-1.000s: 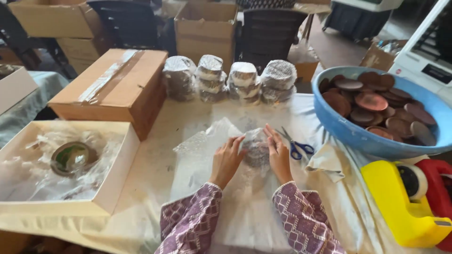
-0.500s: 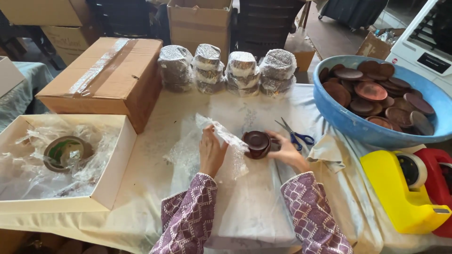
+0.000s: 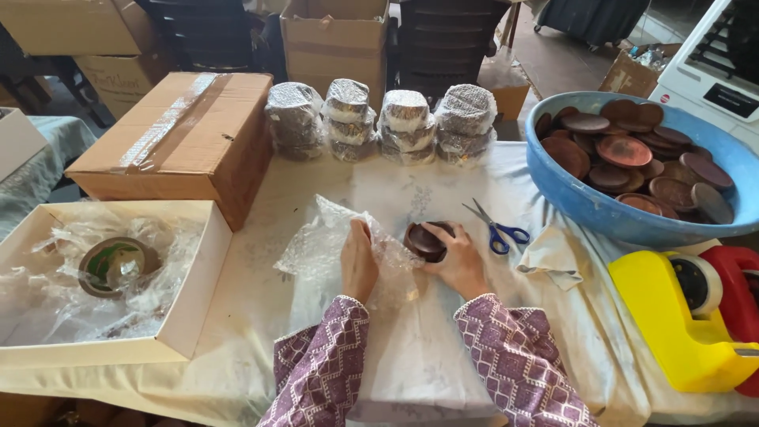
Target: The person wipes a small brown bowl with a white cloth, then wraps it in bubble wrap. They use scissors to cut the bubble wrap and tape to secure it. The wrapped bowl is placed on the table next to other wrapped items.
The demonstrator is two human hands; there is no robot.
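Observation:
My right hand (image 3: 456,262) grips a small stack of dark brown round dishes (image 3: 427,241) standing on the white tablecloth (image 3: 411,348). My left hand (image 3: 357,261) presses flat on a sheet of clear bubble wrap (image 3: 324,241) that lies just left of the stack, its right edge touching the dishes. Both sleeves are purple with a white pattern.
Blue-handled scissors (image 3: 496,229) lie right of the stack. A blue tub (image 3: 601,209) of brown dishes sits at the right, a yellow tape dispenser (image 3: 680,320) in front of it. Several wrapped stacks (image 3: 379,120) line the back. A cardboard box (image 3: 186,138) and a white open box (image 3: 194,304) stand left.
The bubble wrap has come off the stack of dishes and now lies to its left. My left hand has moved left onto the wrap; my right keeps the bare stack.

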